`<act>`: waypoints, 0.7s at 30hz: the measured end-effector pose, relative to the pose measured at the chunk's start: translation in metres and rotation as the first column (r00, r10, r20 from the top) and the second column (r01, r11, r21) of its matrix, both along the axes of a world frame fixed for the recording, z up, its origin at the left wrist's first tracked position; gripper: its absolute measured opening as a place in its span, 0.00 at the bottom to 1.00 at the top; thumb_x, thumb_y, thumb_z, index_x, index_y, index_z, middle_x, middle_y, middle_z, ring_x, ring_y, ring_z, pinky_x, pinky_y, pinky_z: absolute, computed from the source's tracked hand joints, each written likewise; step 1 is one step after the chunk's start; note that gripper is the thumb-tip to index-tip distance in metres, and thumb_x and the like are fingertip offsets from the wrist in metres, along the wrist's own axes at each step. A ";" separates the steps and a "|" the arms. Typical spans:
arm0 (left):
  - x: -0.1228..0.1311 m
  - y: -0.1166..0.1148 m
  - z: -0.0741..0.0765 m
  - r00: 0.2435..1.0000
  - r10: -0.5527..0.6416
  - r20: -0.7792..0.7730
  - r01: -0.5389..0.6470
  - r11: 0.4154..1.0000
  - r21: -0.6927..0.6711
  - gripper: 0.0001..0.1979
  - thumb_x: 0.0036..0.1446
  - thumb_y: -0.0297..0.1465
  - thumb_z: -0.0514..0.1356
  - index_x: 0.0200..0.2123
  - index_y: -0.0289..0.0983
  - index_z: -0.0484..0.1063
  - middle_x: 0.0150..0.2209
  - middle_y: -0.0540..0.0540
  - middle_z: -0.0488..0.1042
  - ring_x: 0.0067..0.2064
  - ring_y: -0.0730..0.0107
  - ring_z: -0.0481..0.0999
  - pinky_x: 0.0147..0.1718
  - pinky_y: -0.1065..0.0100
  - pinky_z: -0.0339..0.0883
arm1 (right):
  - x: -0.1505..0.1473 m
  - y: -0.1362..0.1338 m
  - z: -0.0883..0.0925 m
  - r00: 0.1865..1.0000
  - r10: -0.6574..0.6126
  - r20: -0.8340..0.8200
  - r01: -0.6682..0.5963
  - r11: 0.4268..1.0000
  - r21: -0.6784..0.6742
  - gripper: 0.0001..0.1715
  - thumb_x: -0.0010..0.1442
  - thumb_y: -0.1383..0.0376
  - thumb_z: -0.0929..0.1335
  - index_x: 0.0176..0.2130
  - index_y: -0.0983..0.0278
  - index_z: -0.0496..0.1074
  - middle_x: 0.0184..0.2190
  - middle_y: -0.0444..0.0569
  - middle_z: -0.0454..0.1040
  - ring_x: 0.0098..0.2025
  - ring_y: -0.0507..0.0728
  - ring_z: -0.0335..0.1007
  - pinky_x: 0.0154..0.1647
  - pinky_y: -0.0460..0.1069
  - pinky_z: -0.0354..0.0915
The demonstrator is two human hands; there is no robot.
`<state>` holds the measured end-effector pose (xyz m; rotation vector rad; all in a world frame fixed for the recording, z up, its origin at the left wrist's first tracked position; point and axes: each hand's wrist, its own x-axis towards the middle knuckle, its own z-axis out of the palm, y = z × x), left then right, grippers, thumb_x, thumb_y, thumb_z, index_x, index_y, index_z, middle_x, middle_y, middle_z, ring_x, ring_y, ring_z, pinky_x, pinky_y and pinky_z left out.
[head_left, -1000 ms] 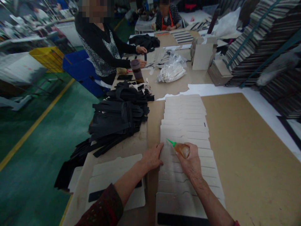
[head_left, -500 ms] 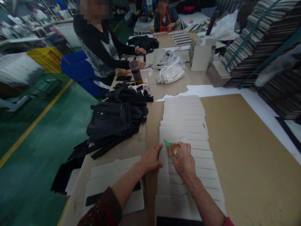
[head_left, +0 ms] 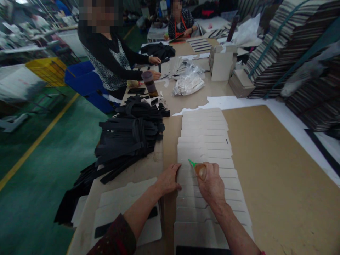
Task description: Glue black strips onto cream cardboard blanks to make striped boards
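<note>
My right hand (head_left: 211, 182) is wrapped around a small squeeze bottle (head_left: 201, 171) of amber liquid with a green nozzle. The nozzle tip points to the upper left, just over a long row of overlapping pale cardboard pieces (head_left: 204, 143); whether it touches them I cannot tell. At the left edge of that row rests my left hand (head_left: 168, 180), thumb and fingers apart, touching the edge and holding nothing. Below my left forearm lie a few more pale boards (head_left: 124, 196) with black strips on them. A black strip (head_left: 202, 250) also crosses the nearest piece of the row.
Black fabric strips (head_left: 122, 138) are heaped at the left. Beyond them stand a dark tumbler (head_left: 149, 83) and a clear plastic bag (head_left: 188, 83). Tied stacks of boards (head_left: 281, 49) rise at the right. Two co-workers (head_left: 106, 60) work farther along the table.
My right hand has moved the bottle slightly right across the boards, away from their left edge. My left hand stays at the edge. The whole view has shifted a little.
</note>
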<state>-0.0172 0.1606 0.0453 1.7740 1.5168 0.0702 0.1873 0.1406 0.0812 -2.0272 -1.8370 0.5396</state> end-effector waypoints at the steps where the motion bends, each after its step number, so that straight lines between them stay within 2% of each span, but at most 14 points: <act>1: 0.000 0.001 0.000 1.000 0.000 0.000 0.000 1.000 0.000 0.51 0.35 0.32 0.74 0.62 0.42 0.55 0.61 0.39 0.61 0.60 0.49 0.66 0.59 0.56 0.60 | -0.002 0.002 0.000 1.000 0.015 -0.010 -0.015 1.000 -0.001 0.19 0.60 0.64 0.67 0.50 0.59 0.61 0.45 0.47 0.64 0.33 0.54 0.68 0.28 0.48 0.60; 5: 0.001 0.002 0.001 1.000 0.004 -0.003 -0.004 1.000 -0.006 0.51 0.34 0.31 0.74 0.62 0.40 0.55 0.60 0.38 0.62 0.59 0.49 0.67 0.58 0.55 0.61 | 0.005 0.002 -0.001 1.000 0.028 -0.001 -0.028 1.000 -0.011 0.20 0.60 0.65 0.68 0.51 0.59 0.60 0.45 0.47 0.63 0.33 0.54 0.69 0.28 0.47 0.60; 9: 0.001 0.001 0.001 1.000 0.012 0.006 -0.012 1.000 -0.009 0.49 0.35 0.31 0.73 0.61 0.41 0.56 0.61 0.39 0.62 0.59 0.49 0.66 0.58 0.55 0.60 | 0.022 -0.005 -0.002 0.997 -0.033 0.066 0.033 0.999 -0.001 0.18 0.61 0.63 0.67 0.51 0.58 0.60 0.44 0.48 0.64 0.33 0.54 0.68 0.26 0.47 0.59; 13: 0.000 0.001 0.000 1.000 0.021 0.017 -0.020 1.000 -0.005 0.49 0.34 0.31 0.74 0.61 0.42 0.56 0.60 0.39 0.62 0.60 0.49 0.66 0.59 0.55 0.60 | 0.024 -0.007 -0.003 0.993 -0.064 0.098 0.063 0.998 0.013 0.19 0.60 0.64 0.67 0.50 0.59 0.61 0.44 0.48 0.64 0.33 0.54 0.68 0.26 0.47 0.58; 17: 0.000 0.001 -0.003 0.999 0.019 0.030 -0.019 1.000 0.002 0.49 0.35 0.31 0.74 0.61 0.42 0.56 0.61 0.38 0.62 0.60 0.49 0.66 0.59 0.55 0.59 | 0.024 -0.003 0.001 0.995 -0.025 0.101 0.024 1.000 0.007 0.20 0.59 0.67 0.67 0.50 0.59 0.61 0.44 0.48 0.64 0.32 0.53 0.67 0.25 0.46 0.56; 21: -0.001 0.003 -0.005 0.999 0.007 0.044 -0.007 1.000 0.008 0.50 0.34 0.30 0.74 0.61 0.40 0.56 0.61 0.38 0.61 0.61 0.50 0.64 0.60 0.55 0.58 | 0.033 -0.003 0.006 0.985 -0.084 0.152 0.084 0.996 0.005 0.18 0.61 0.65 0.66 0.50 0.60 0.61 0.43 0.49 0.63 0.30 0.53 0.65 0.24 0.46 0.53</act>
